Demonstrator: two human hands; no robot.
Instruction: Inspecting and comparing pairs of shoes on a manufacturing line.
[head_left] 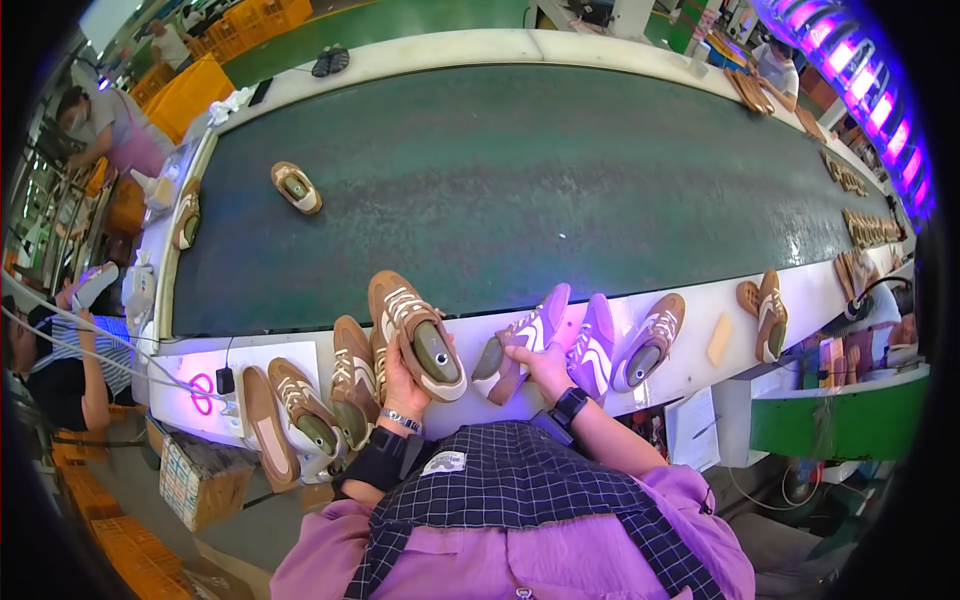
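Observation:
My left hand (pixel 404 388) is closed round the side of a brown sneaker (pixel 403 312) with white laces, toe pointing away, a dark green last filling its opening. To the right, my right hand (pixel 546 372) grips the heel end of another sneaker (pixel 524 338), tilted on its side and lit violet. Just beyond that hand stand a violet-lit sneaker (pixel 592 348) and a brown one (pixel 652 340), both on the white ledge (pixel 690 378). Left of my left hand are two more brown sneakers (pixel 352 372) (pixel 297 397) and a loose sole (pixel 262 418).
Beyond the ledge lies a dark green conveyor belt (pixel 500 180), with one sneaker (pixel 297 188) at its left. Pink-handled scissors (pixel 202 393) lie on the ledge's left part. A cream block (pixel 719 340) and more sneakers (pixel 769 318) are at right. Other people work around the line.

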